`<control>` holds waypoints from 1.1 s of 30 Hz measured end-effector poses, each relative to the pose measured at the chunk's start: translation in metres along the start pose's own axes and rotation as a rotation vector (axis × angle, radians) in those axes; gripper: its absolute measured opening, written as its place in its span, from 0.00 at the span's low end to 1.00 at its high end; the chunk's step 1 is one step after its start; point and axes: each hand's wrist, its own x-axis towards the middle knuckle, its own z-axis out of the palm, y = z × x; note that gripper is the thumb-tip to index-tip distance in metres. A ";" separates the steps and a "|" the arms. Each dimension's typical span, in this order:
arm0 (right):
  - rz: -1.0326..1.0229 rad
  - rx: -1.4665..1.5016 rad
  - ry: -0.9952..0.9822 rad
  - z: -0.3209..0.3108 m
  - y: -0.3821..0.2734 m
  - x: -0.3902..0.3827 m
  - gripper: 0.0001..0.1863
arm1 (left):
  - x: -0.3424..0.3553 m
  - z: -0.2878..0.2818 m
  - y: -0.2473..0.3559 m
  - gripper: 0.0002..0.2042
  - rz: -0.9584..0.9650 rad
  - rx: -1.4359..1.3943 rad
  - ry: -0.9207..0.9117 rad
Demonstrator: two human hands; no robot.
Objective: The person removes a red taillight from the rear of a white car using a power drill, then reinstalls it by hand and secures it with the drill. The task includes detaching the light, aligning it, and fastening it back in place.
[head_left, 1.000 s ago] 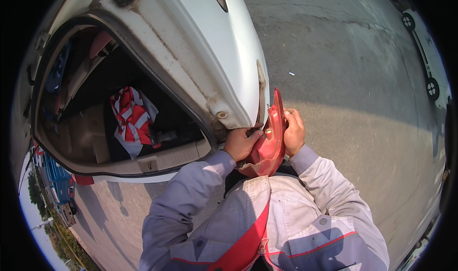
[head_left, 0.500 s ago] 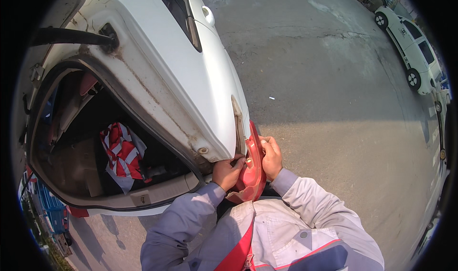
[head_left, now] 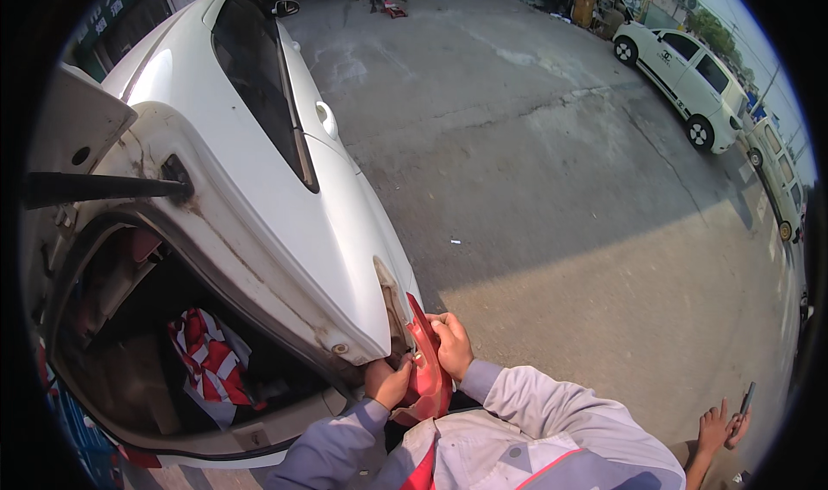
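Note:
A red tail light (head_left: 429,385) is off its seat at the rear corner of the white car (head_left: 285,257), tilted outward beside the bare lamp recess (head_left: 390,296). My right hand (head_left: 454,347) grips its outer edge, fingers wrapped round the rim. My left hand (head_left: 388,383) is closed between the lamp's back and the car body, its fingertips partly hidden; what they pinch does not show. Next to my left hand is the open boot (head_left: 285,438), where a red and white striped cloth (head_left: 210,352) lies.
A black strut (head_left: 103,188) holds the tailgate (head_left: 86,123) up at the left. At the lower right are another person's hands (head_left: 714,428) with a dark, thin, phone-like object (head_left: 748,398). A white parked car (head_left: 686,80) stands far right on the concrete yard (head_left: 500,171).
My view has tilted up and shifted, so the car and hands sit lower in it. Another person's hands have come into view at the lower right. My grip on the tail light looks the same.

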 end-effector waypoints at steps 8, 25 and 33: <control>-0.076 -0.051 -0.014 -0.001 0.007 0.004 0.13 | 0.013 -0.010 0.003 0.22 0.064 0.272 -0.279; -0.020 0.044 -0.042 0.010 -0.018 -0.005 0.12 | 0.025 0.000 -0.018 0.18 0.130 0.190 -0.402; 0.012 0.092 -0.059 0.015 -0.030 -0.009 0.11 | 0.024 -0.002 -0.021 0.16 0.205 0.212 -0.382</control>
